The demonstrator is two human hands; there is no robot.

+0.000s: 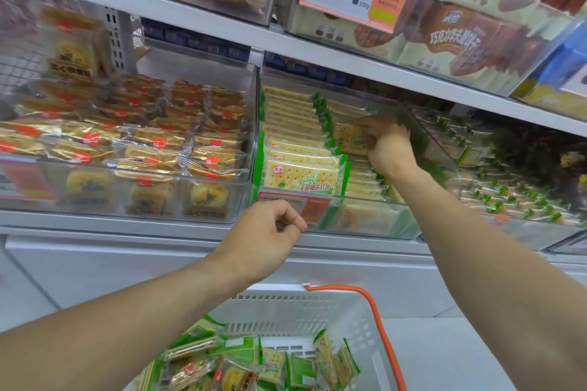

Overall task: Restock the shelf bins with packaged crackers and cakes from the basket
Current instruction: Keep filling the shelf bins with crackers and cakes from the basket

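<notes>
1. Head view looks up at the shelf, with a white basket point(295, 311) low down in front.
2. The right hand point(389, 144) is inside the middle clear bin point(365, 219). Its fingers are closed around a cracker pack point(349, 135) with green ends, and it holds the pack just above the right-hand row.
3. The left hand point(270, 232) is curled almost shut near the front of that bin, by the orange price tag point(295, 205). It looks like it holds nothing, but I cannot tell if it touches the tag.
4. The middle bin looks nearly full. Green cracker packs stand in rows from front to back.
5. The bin on the left point(127, 197) holds lots of gold cake packs point(152, 149) and looks well filled too.
6. The job is not done yet. The basket holds more green cracker packs point(320, 362) and a few gold cake packs point(190, 371).
7. I think a lot is done, because the bins are so full. What is left is putting this pack down and then emptying the basket.
</notes>
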